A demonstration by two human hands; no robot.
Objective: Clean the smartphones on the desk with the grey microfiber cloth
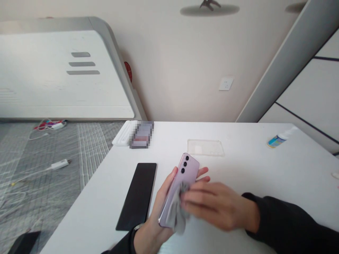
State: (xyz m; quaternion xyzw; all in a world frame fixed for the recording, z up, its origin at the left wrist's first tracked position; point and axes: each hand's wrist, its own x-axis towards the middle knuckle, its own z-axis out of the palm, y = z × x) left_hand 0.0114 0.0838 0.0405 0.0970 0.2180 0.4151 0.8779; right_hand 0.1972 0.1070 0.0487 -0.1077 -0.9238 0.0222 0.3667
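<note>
A light purple smartphone (191,165) lies tilted in my left hand (161,201), its back with three camera lenses facing up. The thumb runs along one long edge, and fingertips show past the other edge. My right hand (219,206) is closed on a grey cloth (177,211) and presses it against the lower half of the phone's back. Motion slightly blurs this hand and the cloth. Behind the phone, a clear phone case (205,147) lies on the white table (246,165).
A flat black slab (137,195) lies left of my left hand. At the back left are a white case-like object (124,133) and a pixelated item (142,134). A spray bottle (278,140) stands at the right. Beyond the left edge, a bed (87,144) holds white cables.
</note>
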